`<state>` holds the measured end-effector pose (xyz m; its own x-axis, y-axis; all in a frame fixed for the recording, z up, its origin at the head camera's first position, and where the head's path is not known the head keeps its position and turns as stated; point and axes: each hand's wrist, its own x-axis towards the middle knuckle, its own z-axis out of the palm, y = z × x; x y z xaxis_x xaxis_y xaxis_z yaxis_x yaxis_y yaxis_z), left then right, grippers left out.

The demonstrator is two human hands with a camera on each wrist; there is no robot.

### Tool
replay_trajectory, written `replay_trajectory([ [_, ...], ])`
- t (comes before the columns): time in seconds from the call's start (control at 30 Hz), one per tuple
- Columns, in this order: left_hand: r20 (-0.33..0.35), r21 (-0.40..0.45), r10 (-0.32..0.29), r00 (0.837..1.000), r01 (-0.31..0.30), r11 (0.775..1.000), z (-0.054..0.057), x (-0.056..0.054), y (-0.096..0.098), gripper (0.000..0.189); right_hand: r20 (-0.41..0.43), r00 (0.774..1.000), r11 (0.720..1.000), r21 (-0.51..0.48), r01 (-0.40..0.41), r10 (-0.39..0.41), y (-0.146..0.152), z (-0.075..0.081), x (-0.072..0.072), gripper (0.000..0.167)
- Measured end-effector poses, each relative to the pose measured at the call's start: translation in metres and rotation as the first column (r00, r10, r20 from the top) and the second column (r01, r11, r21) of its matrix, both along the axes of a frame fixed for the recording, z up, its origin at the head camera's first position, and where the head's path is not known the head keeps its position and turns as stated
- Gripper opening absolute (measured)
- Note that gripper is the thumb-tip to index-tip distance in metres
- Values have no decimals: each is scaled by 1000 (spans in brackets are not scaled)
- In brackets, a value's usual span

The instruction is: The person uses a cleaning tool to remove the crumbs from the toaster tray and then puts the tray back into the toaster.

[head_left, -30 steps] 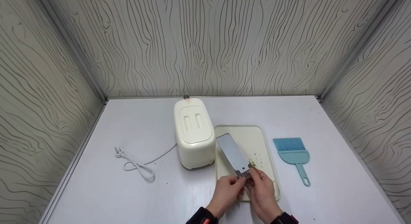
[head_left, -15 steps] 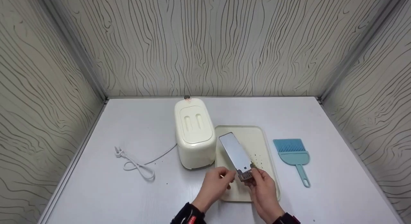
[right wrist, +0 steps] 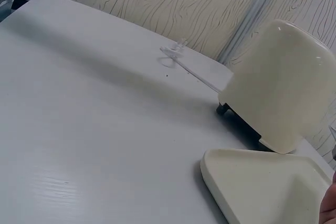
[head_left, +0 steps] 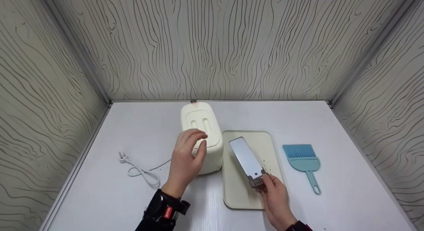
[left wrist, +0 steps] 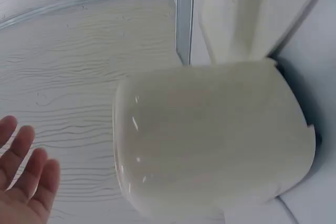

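My right hand (head_left: 276, 198) grips the dark slotted end of a toaster crumb tray (head_left: 245, 158), a flat silvery plate. It is held tilted over the cream serving tray (head_left: 235, 198), where small crumbs (head_left: 267, 164) lie to the right. Just above the near end of the cream toaster (head_left: 213, 159) hovers my left hand (head_left: 187, 158), fingers relaxed and holding nothing. In the left wrist view, those fingers (left wrist: 31, 174) are apart from the toaster (left wrist: 210, 140). The right wrist view catches only a sliver of the right hand (right wrist: 328, 203).
A blue dustpan-shaped piece with brush-like teeth (head_left: 304, 163) lies right of the serving tray. Left of the toaster, a white power cord (head_left: 142, 171) with its plug (head_left: 123, 157) is looped on the table. Patterned wall panels (head_left: 212, 52) enclose the back and sides.
My left hand has let go of the crumb tray and moved up and left to the toaster. The right hand keeps the crumb tray, shifted slightly right.
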<state>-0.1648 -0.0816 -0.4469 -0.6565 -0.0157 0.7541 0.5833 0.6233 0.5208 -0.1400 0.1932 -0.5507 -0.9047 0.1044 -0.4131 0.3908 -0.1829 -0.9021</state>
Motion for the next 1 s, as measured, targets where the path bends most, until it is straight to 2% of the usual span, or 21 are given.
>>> replay_trajectory([
  [0.1, 14, -62, 88, 996, -87, 994, -4, -12, -13, 21, 4, 1000, 1000, 4, -6, 6, 2, 0, -1, 50],
  [0.2, 105, -113, 163, 981, -151, 982, -16, -20, -21, 31, 14, 1000, 1000, 8, -10, 10, 3, -1, -2, 51],
  [0.3, 222, -141, 211, 952, -182, 973, -30, -24, -25, 39, 21, 1000, 1000, 12, -10, 10, 3, -1, -2, 51],
  [0.4, 330, -146, 222, 917, -182, 972, -41, -25, -27, 43, 21, 1000, 1000, 16, -10, 10, 3, -1, -2, 50],
  [0.53, 434, -108, 184, 882, -151, 983, -51, -27, -27, 48, 22, 1000, 1000, 17, -10, 9, 3, 0, -2, 49],
  [0.63, 497, -41, 133, 857, -129, 991, -54, -27, -26, 52, 23, 1000, 1000, 17, -14, 14, 2, 0, -2, 49],
  [0.77, 553, 61, 70, 830, -124, 990, -59, -28, -23, 56, 20, 1000, 1000, 18, -17, 16, 1, 1, -2, 50],
  [1.0, 569, 199, -26, 822, -107, 974, -72, -29, -18, 55, 11, 1000, 1000, 9, -21, 21, 0, 0, -1, 52],
])
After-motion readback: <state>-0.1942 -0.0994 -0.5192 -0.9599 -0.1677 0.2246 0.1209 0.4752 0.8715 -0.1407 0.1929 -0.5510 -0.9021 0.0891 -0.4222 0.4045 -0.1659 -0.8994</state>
